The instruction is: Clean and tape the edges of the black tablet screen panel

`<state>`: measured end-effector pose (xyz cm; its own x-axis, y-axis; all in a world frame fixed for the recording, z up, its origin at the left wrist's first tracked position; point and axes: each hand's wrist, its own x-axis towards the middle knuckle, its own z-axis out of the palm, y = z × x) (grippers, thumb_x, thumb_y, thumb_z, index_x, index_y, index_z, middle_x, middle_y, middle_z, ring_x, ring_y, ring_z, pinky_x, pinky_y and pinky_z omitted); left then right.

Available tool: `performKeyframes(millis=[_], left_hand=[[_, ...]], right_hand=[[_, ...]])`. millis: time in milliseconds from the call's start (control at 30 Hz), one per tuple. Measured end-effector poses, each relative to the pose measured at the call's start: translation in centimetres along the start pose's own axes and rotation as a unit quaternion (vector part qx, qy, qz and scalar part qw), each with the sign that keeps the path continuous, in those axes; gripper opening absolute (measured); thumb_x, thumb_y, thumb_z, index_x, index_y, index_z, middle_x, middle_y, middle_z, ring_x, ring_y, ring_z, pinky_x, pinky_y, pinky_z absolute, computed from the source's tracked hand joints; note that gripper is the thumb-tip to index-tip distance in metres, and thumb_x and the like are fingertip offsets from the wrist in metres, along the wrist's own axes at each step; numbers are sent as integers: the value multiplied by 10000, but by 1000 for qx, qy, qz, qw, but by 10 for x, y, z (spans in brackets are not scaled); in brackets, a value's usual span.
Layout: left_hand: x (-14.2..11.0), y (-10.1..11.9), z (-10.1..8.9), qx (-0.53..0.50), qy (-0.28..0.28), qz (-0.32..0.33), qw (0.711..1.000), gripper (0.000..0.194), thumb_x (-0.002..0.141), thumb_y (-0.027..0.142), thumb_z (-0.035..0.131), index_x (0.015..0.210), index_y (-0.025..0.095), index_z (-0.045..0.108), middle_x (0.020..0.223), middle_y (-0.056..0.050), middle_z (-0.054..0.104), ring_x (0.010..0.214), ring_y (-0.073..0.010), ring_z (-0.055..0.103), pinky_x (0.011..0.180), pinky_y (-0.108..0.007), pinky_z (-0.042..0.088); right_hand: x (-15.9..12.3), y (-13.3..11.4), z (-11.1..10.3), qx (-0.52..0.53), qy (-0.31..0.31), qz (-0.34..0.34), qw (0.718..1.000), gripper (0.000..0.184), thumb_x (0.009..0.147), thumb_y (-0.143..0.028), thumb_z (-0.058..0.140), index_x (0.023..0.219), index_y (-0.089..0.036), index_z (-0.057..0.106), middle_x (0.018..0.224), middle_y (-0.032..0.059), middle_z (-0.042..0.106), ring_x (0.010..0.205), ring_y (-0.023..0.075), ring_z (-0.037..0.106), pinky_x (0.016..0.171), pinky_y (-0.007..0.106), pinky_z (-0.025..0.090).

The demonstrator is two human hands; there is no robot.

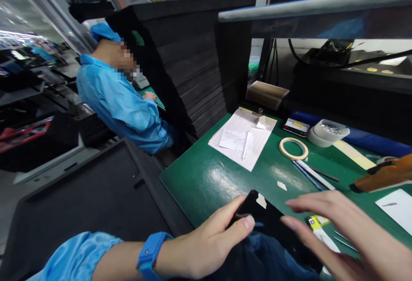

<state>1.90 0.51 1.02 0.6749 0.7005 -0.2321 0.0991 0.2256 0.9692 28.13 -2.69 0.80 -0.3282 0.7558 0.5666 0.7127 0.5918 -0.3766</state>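
Note:
A black glossy flat panel [262, 219], like a phone screen, lies near the front edge of the green mat [206, 178]. My left hand [209, 242] grips its left edge, thumb on top; a blue wrist strap sits on that wrist. My right hand [341, 234] hovers over the panel's right side with fingers spread and nothing in it. A small white sticker [261, 200] sits on the panel's far end.
A clipboard with papers and a pen [243, 137], a tape ring [293, 148], a white round container [326, 132] and thin tools [310, 173] lie on the mat. A tall stack of black trays [193, 58] stands at left. A co-worker in blue [119, 101] sits beyond.

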Motion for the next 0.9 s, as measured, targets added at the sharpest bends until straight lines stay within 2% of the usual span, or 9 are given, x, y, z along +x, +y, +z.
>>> performKeyframes(millis=[100,167,267,367,500,567,667,767,900], left_hand=[[1,-5,0,8,-12,-2,1000,624,1170,515,527,1726,237,479,1731,-82,603,1563,-294,563,1355,-447,381],[1,-6,0,16,-21,-2,1000,640,1170,525,518,1731,220,469,1727,-88,606,1582,-295,543,1349,-433,388],[2,-4,0,32,-28,-9,999,708,1153,572,515,1727,160,467,1755,-129,567,1642,-325,473,1366,-439,365],[1,0,-1,39,-29,-25,998,761,1128,615,514,1719,136,480,1786,-161,517,1638,-356,482,1383,-487,336],[2,1,-2,69,-12,-93,993,893,1085,662,527,1731,56,414,1832,-239,402,1706,-408,349,1413,-583,225],[3,0,-3,68,-16,-82,994,822,1092,637,530,1677,60,499,1747,-251,530,1633,-410,462,1396,-593,259],[8,-1,-4,42,-32,-24,998,707,1110,617,515,1522,58,650,1478,-223,742,1404,-377,655,1351,-575,351],[10,-3,-4,33,-29,-3,999,713,1108,626,513,1457,24,668,1347,-221,772,1370,-375,651,1334,-575,368],[9,-3,-3,36,-40,-18,998,677,1093,641,535,1432,74,684,1402,-208,739,1366,-382,643,1282,-573,422]], right_hand=[[14,-11,14,3,-16,-50,999,95,1177,-239,595,1249,-215,653,1083,51,705,930,183,710,814,286,572],[19,-10,19,18,-20,-60,998,108,1191,-200,544,1235,-205,643,1059,49,690,897,179,681,784,296,534],[22,-2,21,42,-51,-59,996,149,1228,-226,479,1263,-220,624,1069,58,664,915,189,646,767,308,488],[24,5,17,46,-65,-63,995,130,1226,-239,494,1231,-225,623,1051,52,662,914,188,646,767,318,476],[27,5,14,55,-59,-58,995,167,1215,-275,510,1166,-230,663,1022,45,696,876,186,670,732,326,490],[25,3,15,53,-50,-51,996,202,1221,-289,498,1171,-241,688,1020,42,706,875,186,676,745,323,507],[21,4,17,36,-51,-48,997,238,1232,-272,465,1215,-264,702,1045,40,711,887,184,674,802,321,519],[19,12,21,47,-51,-68,995,223,1233,-262,472,1245,-279,694,1069,32,712,935,179,672,827,286,527],[25,20,22,60,-39,-117,991,192,1232,-290,491,1202,-266,679,1068,11,718,962,145,690,820,208,542]])
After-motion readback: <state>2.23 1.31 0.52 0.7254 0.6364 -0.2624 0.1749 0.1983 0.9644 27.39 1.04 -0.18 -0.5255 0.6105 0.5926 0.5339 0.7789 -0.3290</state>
